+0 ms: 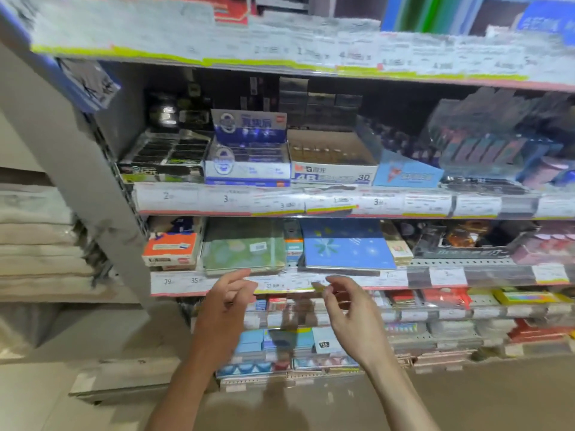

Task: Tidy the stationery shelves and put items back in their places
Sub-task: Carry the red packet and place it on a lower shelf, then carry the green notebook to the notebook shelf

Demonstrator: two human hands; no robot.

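While both hover at frame centre, my left hand (228,301) and right hand (343,301) hang loosely curled, empty, below the green patterned notebook (244,248) and blue flowered notebook (345,245).

Shelf unit w/ price-tag strips on each front edge. Middle shelf (217,199), 9 to 3 o'clock: black tray of dark items (161,154), blue-white display box (247,157), white "4B" carton (333,163), light-blue box (407,174), clear packs (497,150) at 3. Next shelf down (435,276): orange-white box (171,248) at 9, green notebook (244,247), blue notebook (347,244) just beside it, dark packs (460,241) toward 3. Lower shelves (435,314): small coloured packs, too blurred to ID.
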